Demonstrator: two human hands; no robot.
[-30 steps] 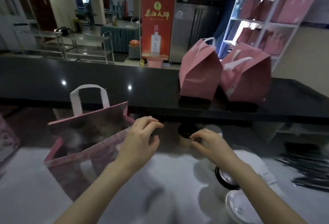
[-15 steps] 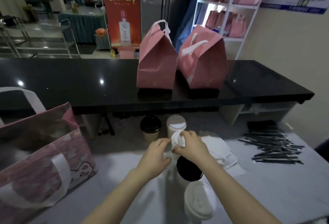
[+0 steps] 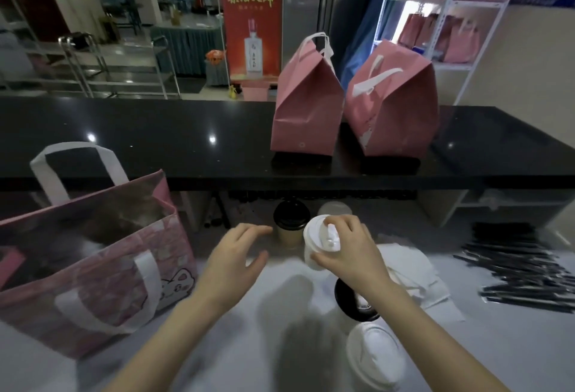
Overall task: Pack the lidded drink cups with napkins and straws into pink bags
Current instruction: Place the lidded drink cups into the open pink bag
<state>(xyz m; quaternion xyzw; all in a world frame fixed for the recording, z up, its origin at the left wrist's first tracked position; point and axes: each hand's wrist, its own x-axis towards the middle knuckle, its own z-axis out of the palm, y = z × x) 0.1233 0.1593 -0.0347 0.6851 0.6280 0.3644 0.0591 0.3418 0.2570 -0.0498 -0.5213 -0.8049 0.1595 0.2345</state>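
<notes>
Head view: the step in hand looks like cup-loading. The right hand (image 3: 351, 251) grips a white-lidded cup (image 3: 315, 237) from above, fingers curled over its lid and thumb on its side; the cup is tilted, near the middle of the bench (image 3: 217, 348). The left hand (image 3: 233, 262) holds nothing — its fingers are spread and relaxed, just beside a black-lidded cup (image 3: 291, 223). The next move probably calls for carrying the held cup leftward to the open pink bag (image 3: 102, 270) and lowering it upright inside. Napkins (image 3: 417, 273) and straws (image 3: 525, 270) lie to the right.
</notes>
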